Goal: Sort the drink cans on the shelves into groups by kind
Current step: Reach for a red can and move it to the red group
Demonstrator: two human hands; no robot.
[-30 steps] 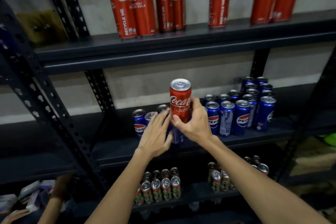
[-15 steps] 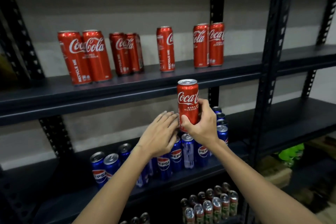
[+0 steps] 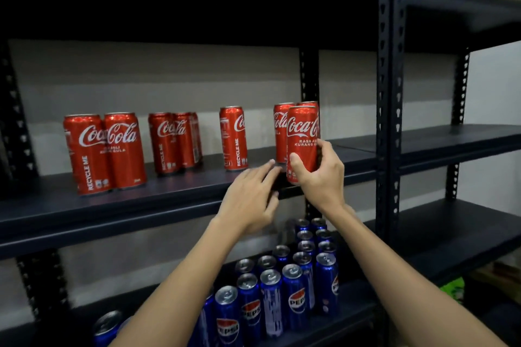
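A red Coca-Cola can (image 3: 301,144) is gripped by the right hand (image 3: 321,177) at the upper shelf (image 3: 169,200) edge beside the red cans (image 3: 180,141), apparently not yet set down, the left hand (image 3: 248,197) flat-fingered and empty, the Pepsi cans (image 3: 282,290) grouped below that shelf.

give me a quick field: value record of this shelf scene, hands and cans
right hand: grips a red Coca-Cola can, upright, at the front edge of the upper shelf
left hand: fingers straight, holds nothing, beside the held can
upper shelf cans: red Coca-Cola cans only, standing in loose clusters
lower shelf cans: blue Pepsi cans, packed in rows
held can set down: cannot tell
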